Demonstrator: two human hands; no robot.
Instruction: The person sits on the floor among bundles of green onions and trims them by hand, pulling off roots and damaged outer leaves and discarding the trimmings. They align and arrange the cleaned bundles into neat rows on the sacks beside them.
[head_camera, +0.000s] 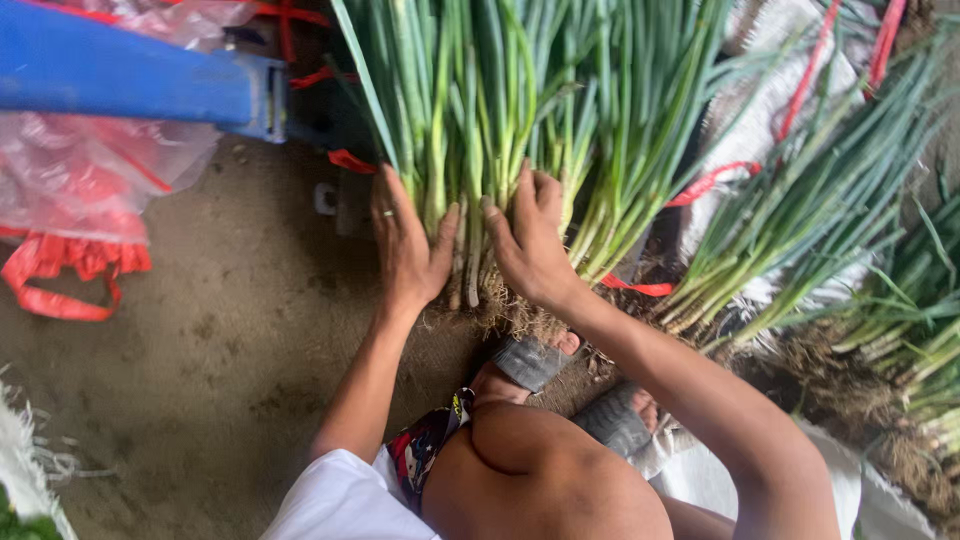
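Both hands press a bundle of green onions (500, 130) on the dirt floor (200, 380): left hand (405, 245) and right hand (530, 245) open, fingers spread against stalks. Clear plastic bags with red handles (80, 200) lie far left.

Spring onions (520, 110) green, paling to white near brown roots; ties (705, 183) red; plastic bag (90, 170) translucent pinkish with red handles; bar (130, 75) blue; floor (210, 370) brown; sandals (530, 362) grey; shorts (425, 445) patterned red, black, white; sack (770, 100) white.
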